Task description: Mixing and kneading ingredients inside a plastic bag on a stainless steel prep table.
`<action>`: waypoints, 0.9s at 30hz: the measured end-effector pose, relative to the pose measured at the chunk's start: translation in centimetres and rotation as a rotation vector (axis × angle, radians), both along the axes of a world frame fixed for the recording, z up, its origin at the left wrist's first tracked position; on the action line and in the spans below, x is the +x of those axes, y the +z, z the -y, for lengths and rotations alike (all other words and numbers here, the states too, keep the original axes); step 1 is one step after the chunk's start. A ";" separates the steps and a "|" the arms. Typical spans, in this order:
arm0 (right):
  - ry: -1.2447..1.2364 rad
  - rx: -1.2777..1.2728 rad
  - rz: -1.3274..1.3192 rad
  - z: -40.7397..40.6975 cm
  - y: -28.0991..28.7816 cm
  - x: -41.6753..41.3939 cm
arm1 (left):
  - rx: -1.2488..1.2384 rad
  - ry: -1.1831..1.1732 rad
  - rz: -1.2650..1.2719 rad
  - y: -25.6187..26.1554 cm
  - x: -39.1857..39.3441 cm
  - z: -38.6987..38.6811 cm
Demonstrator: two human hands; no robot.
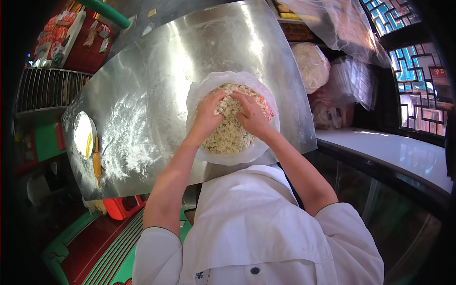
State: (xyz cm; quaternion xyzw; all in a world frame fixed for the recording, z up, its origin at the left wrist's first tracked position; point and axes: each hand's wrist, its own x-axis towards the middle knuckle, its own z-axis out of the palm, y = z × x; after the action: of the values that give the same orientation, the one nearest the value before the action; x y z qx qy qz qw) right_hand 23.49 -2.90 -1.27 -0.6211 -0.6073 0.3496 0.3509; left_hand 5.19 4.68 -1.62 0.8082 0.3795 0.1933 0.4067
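A basin lined with white plastic film [235, 158] stands near the front edge of a metal-topped table [213, 53]. Pale, crumbly filling [228, 133] fills much of it. Inside the rim on the left, my left hand [207, 114] rests on the crumbs with bent fingers. My right hand [252, 115] lies on them from the other side, its fingertips close to those of the left. Whether either hand grips some of the filling cannot be told. A red print shows at the basin's right side, beside my right hand.
Left on the table are a dish of white flour [84, 124] with a yellow stick on it, a wooden rolling pin [97, 164] and scattered flour [131, 131]. Beyond the right edge are a plastic-covered container of pale food [310, 67] and a white counter [384, 146]. A red plastic stool [121, 208] is below left.
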 end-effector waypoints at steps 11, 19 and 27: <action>0.086 0.039 -0.041 3.7 0.2 -1.3 | 0.161 0.148 0.005 0.7 -0.7 4.8; -0.157 0.095 0.016 3.6 0.1 -3.2 | -0.058 0.255 0.107 0.3 -1.0 5.0; -0.250 0.109 -0.072 2.0 1.4 -7.5 | -0.917 0.601 0.467 1.9 0.9 5.2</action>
State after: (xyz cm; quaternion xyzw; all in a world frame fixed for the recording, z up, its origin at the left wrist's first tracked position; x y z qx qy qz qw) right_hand 16.03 -4.85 0.10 -0.6588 -0.5304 0.2919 0.4466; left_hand 6.13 -0.54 0.24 0.3434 0.5371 0.2888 0.7143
